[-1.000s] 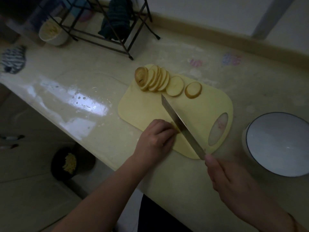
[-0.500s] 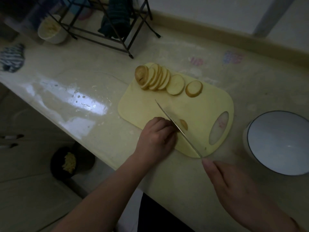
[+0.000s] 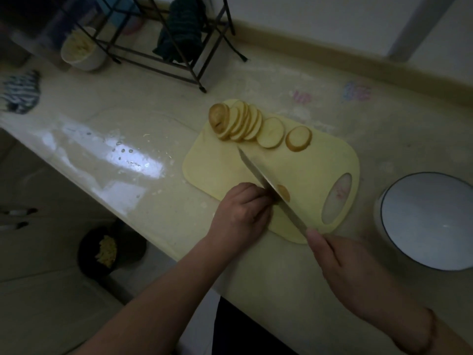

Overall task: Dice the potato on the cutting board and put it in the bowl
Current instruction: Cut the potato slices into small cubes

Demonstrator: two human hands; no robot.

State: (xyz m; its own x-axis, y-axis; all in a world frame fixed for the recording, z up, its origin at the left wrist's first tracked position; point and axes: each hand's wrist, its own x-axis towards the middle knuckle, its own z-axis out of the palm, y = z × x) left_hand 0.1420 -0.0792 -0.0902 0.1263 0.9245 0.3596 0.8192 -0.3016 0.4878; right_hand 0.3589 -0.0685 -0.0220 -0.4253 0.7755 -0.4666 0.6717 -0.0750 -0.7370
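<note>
A pale, glossy counter (image 3: 143, 103) runs across a dim kitchen, carrying a yellow cutting board (image 3: 314, 162) with an oval handle hole at its right end. To the right of the board, apart from it, stands a white bowl (image 3: 430, 221) with a dark rim line. At the far left, a black wire rack (image 3: 163, 55) holds a dark green cloth (image 3: 183, 34), with a small white cup (image 3: 82, 52) beside it and a striped cloth (image 3: 21, 90) at the counter's left edge.

Along the far edge of the board, potato slices (image 3: 243, 121) lean against one another in a fanned row, with two more rounds lying flat to their right. A person's left hand (image 3: 243, 213) rests at the near edge of the board, fingers curled down over a piece of potato that is mostly hidden beneath them. The right hand (image 3: 343, 267) grips the handle of a knife (image 3: 266, 183), fingers wrapped around it; the blade angles across the board, its edge just beside the left knuckles. A small potato piece (image 3: 284, 192) lies on the board, touching the blade's right side.
</note>
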